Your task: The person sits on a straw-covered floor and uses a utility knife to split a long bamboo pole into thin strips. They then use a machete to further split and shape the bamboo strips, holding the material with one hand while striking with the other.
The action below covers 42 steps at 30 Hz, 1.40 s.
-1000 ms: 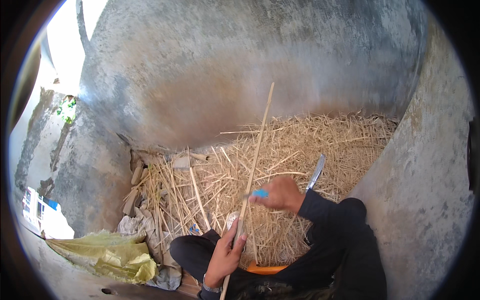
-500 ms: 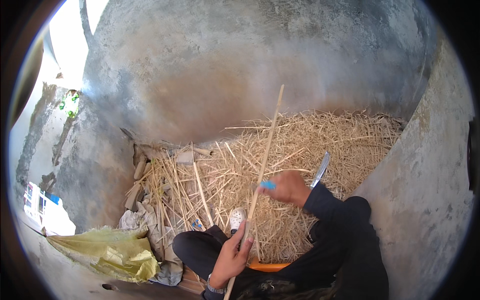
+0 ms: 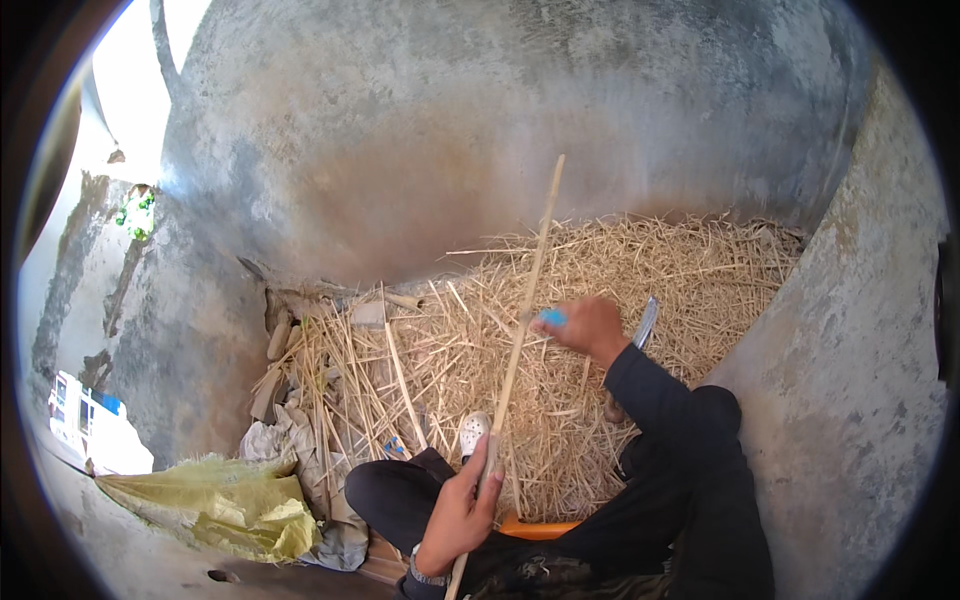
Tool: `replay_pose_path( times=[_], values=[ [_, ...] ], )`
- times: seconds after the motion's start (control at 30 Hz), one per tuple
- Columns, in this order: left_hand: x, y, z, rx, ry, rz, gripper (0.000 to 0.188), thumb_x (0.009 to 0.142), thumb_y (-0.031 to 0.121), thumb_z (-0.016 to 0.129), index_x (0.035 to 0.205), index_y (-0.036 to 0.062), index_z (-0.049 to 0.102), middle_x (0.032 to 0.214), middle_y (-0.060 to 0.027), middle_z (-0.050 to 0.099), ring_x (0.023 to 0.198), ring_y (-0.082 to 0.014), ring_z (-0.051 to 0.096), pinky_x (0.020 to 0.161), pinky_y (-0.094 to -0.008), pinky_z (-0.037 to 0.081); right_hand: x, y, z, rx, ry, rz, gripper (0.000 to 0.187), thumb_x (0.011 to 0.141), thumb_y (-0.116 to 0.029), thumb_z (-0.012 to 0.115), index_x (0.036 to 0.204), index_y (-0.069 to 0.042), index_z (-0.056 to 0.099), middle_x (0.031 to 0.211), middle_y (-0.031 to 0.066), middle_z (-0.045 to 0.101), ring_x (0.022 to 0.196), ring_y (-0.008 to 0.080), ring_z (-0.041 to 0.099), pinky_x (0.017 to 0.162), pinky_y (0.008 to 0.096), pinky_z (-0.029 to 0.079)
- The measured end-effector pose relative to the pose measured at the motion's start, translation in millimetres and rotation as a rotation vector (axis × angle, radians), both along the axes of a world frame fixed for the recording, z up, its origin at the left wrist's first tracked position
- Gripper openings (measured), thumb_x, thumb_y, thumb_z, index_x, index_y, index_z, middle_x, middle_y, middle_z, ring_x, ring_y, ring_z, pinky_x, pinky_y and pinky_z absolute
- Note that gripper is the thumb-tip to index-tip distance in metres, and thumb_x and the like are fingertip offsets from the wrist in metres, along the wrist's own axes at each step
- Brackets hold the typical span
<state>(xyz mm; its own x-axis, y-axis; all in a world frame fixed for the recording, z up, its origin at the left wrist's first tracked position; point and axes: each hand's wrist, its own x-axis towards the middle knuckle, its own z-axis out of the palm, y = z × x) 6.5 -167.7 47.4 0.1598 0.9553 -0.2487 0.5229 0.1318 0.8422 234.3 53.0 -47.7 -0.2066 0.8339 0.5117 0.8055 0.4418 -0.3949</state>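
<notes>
"Where's the strip [image 3: 542, 240]?"
"Slanting up over the shavings [image 3: 690, 270]; the left hand [image 3: 460, 517] has its fingers wrapped round the lower part."
"And the right hand [image 3: 588, 328]?"
"Fingers gripping a blue tool [image 3: 552, 317], its tip apparently at the strip."
"How far along?"
"Midway, I'd judge: shavings lie heaped, yet this strip is in hand. How much surface is left, I can't tell."

1. Light is admitted through an opening [image 3: 130, 90], burned out to white, beyond the far left corner of the straw bed [image 3: 690, 270].
2. Only soft shadows are cast.
3. The blue handle [image 3: 552, 317] is slightly blurred.
4. Walls [image 3: 840, 330] are bent by the lens; the picture's corners are blackened.
</notes>
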Motion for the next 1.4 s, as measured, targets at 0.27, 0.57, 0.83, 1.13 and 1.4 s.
replay_pose_path(
  times=[0.27,0.57,0.83,1.13,1.4],
  values=[
    [-2,-18,-6,0.050,-0.100,-0.011,0.053,0.097,0.014,0.051,0.143,-0.0032,0.031,0.076,-0.0056,0.052,0.069,-0.0089,0.047,0.064,-0.0237,0.043,-5,-17,-7,-0.064,0.096,0.083,0.081,0.084,-0.080,0.030,0.053,-0.011,0.058,0.041,0.0025,0.040,0.037,0.0192,0.043,0.037,0.0367,0.033],
    [10,-59,24,-0.124,-0.180,-0.052,0.040,0.096,0.023,0.058,0.129,0.0008,0.053,0.125,-0.0142,0.056,0.124,-0.0218,0.046,0.107,-0.0367,0.032,143,90,-29,-0.211,0.228,-0.573,0.079,0.088,-0.073,0.036,0.063,-0.003,0.063,0.052,0.0104,0.052,0.046,0.0274,0.050,0.046,0.0435,0.038],
    [-14,-17,-3,-0.463,-0.927,0.239,0.036,0.099,0.018,0.045,0.132,0.0043,0.039,0.072,-0.0023,0.042,0.043,-0.0056,0.035,0.040,-0.0201,0.033,77,53,8,-0.979,-0.073,-0.081,0.111,0.079,-0.086,0.025,0.114,0.014,0.059,0.128,0.0357,0.050,0.126,0.0423,0.047,0.106,0.0487,0.035],
    [-16,1,0,-0.407,-0.965,0.234,0.039,0.100,0.020,0.044,0.135,0.0035,0.038,0.076,-0.0024,0.044,0.044,-0.0055,0.036,0.043,-0.0193,0.034,-41,-88,39,-0.040,0.034,0.409,0.067,0.084,-0.068,0.051,0.054,-0.009,0.058,0.048,0.0118,0.054,0.043,0.0301,0.055,0.042,0.0403,0.041],
    [-11,-4,-6,-0.410,-0.776,0.193,0.055,0.100,0.020,0.047,0.149,0.0067,0.026,0.075,0.0003,0.044,0.049,-0.0043,0.037,0.045,-0.0191,0.035,-30,-57,24,-0.173,0.007,0.209,0.081,0.080,-0.081,0.038,0.057,-0.008,0.065,0.045,0.0111,0.053,0.042,0.0277,0.057,0.043,0.0400,0.045]
  ],
)
